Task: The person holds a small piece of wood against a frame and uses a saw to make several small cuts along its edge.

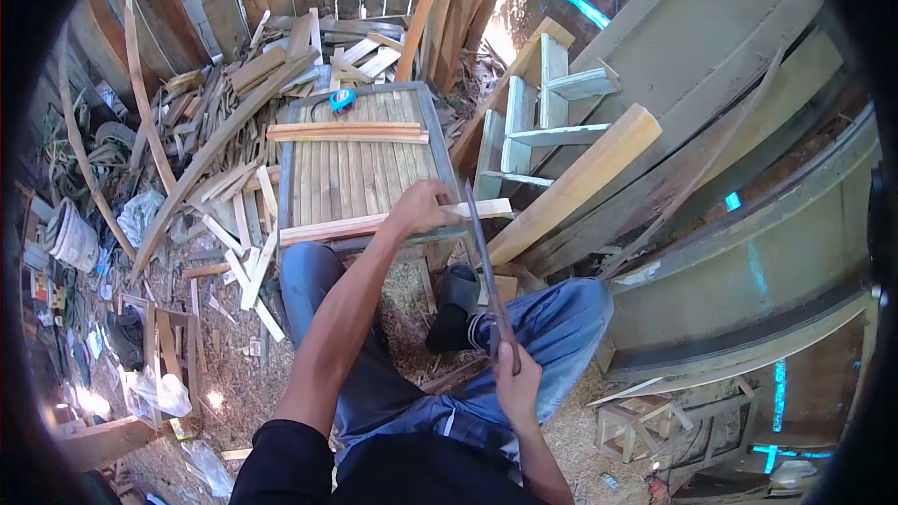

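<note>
My left hand [421, 207] is closed around a pale wooden strip [337, 228] lying along the near edge of a low slatted table [327, 182]. The strip's right end sticks out past the table's side. In my right hand [516, 382] is the handle of a handsaw [486, 260], its narrow blade pointing away from me. Near its tip, the blade crosses the strip's overhanging end in this view, just right of my left hand. Farther back on the table lie a few reddish wooden strips [348, 132] and a blue tape measure [342, 100].
Scrap wood [234, 103] is heaped left of and behind the table. A thick board [580, 182] leans at the right beside a pale wooden frame [552, 131]. My sandalled foot [458, 290] is below the saw. A white bucket [73, 236] stands far left.
</note>
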A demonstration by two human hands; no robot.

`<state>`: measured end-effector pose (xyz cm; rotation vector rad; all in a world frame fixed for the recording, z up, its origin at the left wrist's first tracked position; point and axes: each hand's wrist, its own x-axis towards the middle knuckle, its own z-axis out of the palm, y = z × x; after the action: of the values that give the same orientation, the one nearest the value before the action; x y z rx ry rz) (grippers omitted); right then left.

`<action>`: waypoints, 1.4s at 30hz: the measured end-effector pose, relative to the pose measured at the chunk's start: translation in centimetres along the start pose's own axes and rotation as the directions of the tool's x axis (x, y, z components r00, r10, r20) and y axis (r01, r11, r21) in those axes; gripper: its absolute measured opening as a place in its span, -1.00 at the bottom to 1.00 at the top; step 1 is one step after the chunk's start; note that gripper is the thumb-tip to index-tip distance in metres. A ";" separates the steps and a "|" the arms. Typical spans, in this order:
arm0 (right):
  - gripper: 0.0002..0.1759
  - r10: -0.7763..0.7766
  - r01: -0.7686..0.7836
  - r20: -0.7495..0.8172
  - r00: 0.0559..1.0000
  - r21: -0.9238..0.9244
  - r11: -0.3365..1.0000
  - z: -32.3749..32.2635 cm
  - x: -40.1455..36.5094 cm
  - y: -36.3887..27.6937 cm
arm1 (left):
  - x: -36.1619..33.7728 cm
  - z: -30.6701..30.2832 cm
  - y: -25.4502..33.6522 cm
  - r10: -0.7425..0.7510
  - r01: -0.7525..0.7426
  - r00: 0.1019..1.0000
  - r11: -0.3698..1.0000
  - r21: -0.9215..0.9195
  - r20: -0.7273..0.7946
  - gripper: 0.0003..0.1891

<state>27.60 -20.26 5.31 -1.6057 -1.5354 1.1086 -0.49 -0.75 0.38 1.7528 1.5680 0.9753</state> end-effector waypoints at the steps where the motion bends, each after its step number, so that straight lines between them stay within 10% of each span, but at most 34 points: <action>1: -0.57 0.002 -0.002 0.004 1.000 -0.003 1.000 -0.1 -0.1 -0.7 | -0.1 -0.2 0.2 -0.011 0.011 1.000 1.000 0.005 0.008 -0.62; 13: -0.49 -0.295 0.271 -0.069 0.953 -0.243 0.932 5.5 10.4 -6.5 | -1.2 -0.4 0.9 -0.071 0.071 0.997 0.997 -0.020 0.010 -0.59; 20: -0.47 -0.025 0.002 0.060 0.998 0.359 0.933 5.7 8.4 0.3 | -1.0 -0.7 1.4 -0.013 0.009 0.996 0.999 0.046 0.092 -0.57; 22: -0.50 -0.001 0.000 0.018 1.000 0.045 0.999 5.5 7.7 -1.9 | -0.8 -1.1 2.0 -0.058 0.062 0.984 0.998 -0.018 0.166 -0.57; 28: -0.48 -0.309 0.299 -0.111 0.945 -0.098 0.949 5.7 10.0 -4.0 | -0.4 0.0 0.5 0.100 -0.100 0.995 0.995 0.028 -0.005 -0.61; 42: -0.55 -0.260 0.259 0.013 0.966 -0.146 0.955 6.6 13.4 -1.6 | 0.3 -0.3 0.4 0.187 -0.148 0.964 0.968 0.201 -0.191 -0.70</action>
<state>20.42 -7.45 2.05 -1.4454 -1.7994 0.8634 -0.52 -0.53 0.96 1.9928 1.7085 1.1597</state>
